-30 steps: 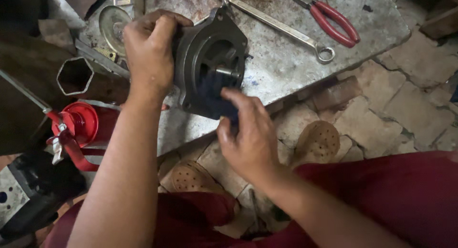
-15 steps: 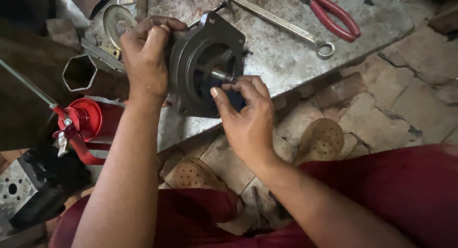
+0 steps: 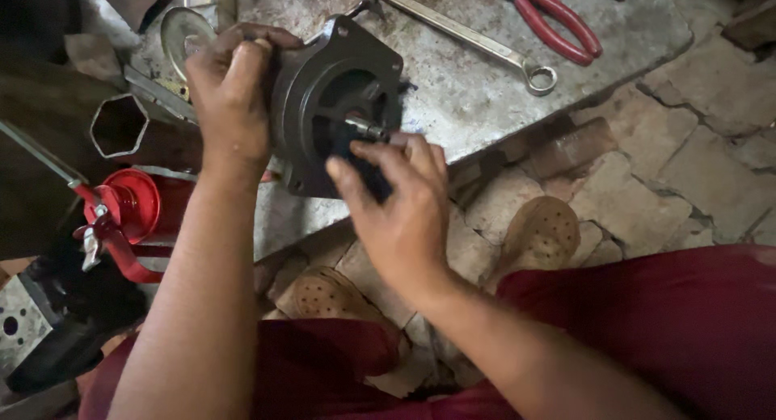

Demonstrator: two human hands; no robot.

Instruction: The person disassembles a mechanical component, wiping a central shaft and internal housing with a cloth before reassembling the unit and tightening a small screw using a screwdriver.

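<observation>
Nearest to me I see my lap in dark red trousers [image 3: 687, 323] and two perforated tan shoes [image 3: 543, 232] planted on the stone-block floor [image 3: 703, 137]. Just above them my right hand [image 3: 400, 210] is curled narrow, fingertips pinched around a small dark part at the steel shaft [image 3: 365, 129] that pokes from the middle of a black round housing [image 3: 335, 105]; I cannot tell exactly what the dark part is. My left hand [image 3: 230, 97] wraps firmly over the housing's left rim, holding it tilted up on edge at the near edge of a worn grey slab [image 3: 485, 97], its open face turned toward me. At the left, beside my left forearm, there's a red cylindrical tool [image 3: 133, 206] with red handles, a grey metal block [image 3: 20, 331] low in the corner, and a hexagonal steel tube [image 3: 121, 127] just beyond. Farther out on the slab lie a long combination spanner [image 3: 477, 36] and red-handled pliers [image 3: 562, 24], well apart from the housing. A round metal disc [image 3: 179, 32] sits behind my left knuckles.
</observation>
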